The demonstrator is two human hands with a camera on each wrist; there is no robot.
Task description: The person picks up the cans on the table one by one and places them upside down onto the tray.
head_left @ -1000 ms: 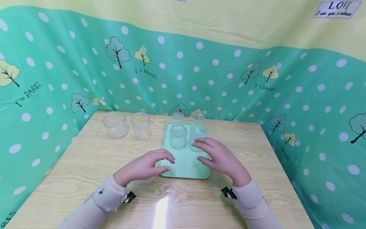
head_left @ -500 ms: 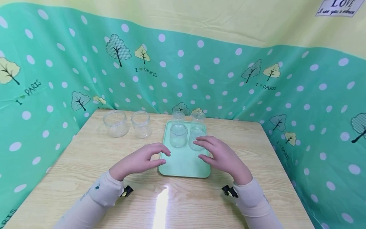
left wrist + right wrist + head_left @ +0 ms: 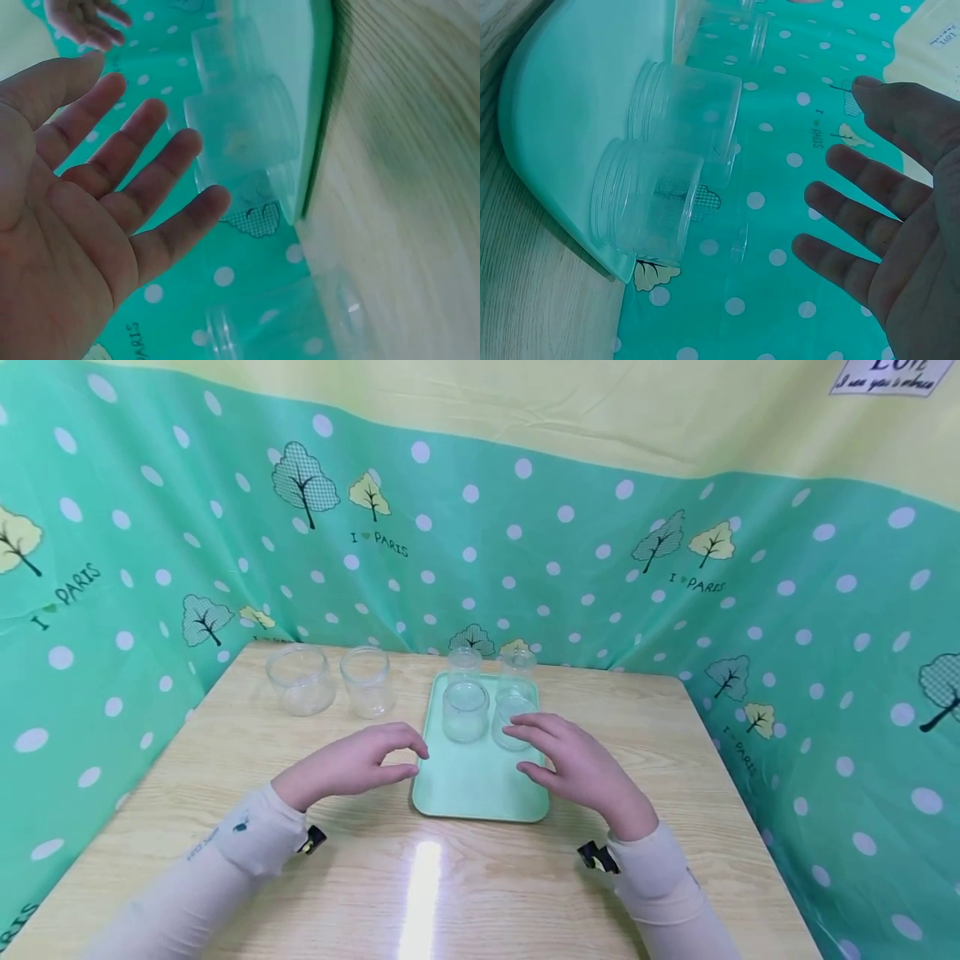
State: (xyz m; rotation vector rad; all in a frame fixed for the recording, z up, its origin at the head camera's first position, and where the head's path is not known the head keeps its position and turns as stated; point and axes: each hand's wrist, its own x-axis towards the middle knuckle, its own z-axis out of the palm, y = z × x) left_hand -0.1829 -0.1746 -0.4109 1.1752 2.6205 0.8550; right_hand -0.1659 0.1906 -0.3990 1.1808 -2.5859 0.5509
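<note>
My left hand [image 3: 356, 764] is held in the air just off the left edge of the green tray [image 3: 480, 789], fingers loosely bent and holding nothing. Over the tray's right side hovers my right hand [image 3: 573, 768], also holding nothing. It partly covers the front right clear jar [image 3: 512, 735] in the head view; the right wrist view shows a gap between its fingers and that jar [image 3: 652, 202]. Beside it on the tray stands the front left clear jar [image 3: 465, 714]. Threaded rims of both front jars lie against the tray. Behind them are two more clear jars, left [image 3: 463, 664] and right [image 3: 517, 668].
Left of the tray, a wide clear jar [image 3: 302, 681] and a narrower clear jar [image 3: 367, 683] stand on the wooden table [image 3: 360, 877] with rims upward. A green dotted cloth [image 3: 525, 552] hangs around the table's back and sides.
My left hand has moved left and slightly away, from over the tray's left edge to beside it. The right hand stays nearly in place. The jars have not moved on the table.
</note>
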